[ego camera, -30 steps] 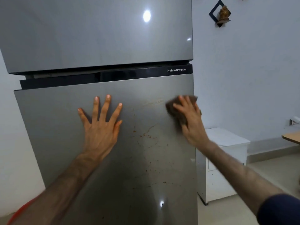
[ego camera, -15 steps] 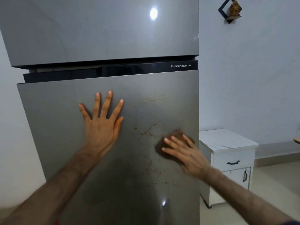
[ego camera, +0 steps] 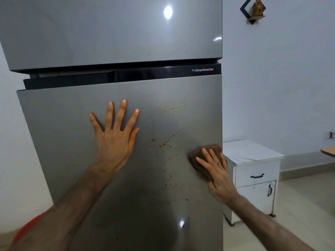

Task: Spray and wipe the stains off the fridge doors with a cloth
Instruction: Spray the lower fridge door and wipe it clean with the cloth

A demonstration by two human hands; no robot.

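Observation:
A tall grey fridge fills the view, with an upper door (ego camera: 108, 33) and a lower door (ego camera: 63, 142). Orange-brown stains (ego camera: 167, 142) run in streaks and specks down the lower door's right half, with a faint smear (ego camera: 174, 106) higher up. My left hand (ego camera: 116, 140) lies flat on the lower door, fingers spread, holding nothing. My right hand (ego camera: 215, 171) presses a brown cloth (ego camera: 199, 156) against the door near its right edge, just right of the stains. No spray bottle is in view.
A small white cabinet (ego camera: 253, 165) with a drawer and a door stands on the floor right of the fridge. A diamond-shaped wall shelf (ego camera: 252, 10) hangs above it. A wooden table edge (ego camera: 328, 152) shows at far right. Something red (ego camera: 27, 230) sits at bottom left.
My right hand swept the cloth from the door's upper right down and left across the stains, then back right to the edge. My left hand stayed flat on the door.

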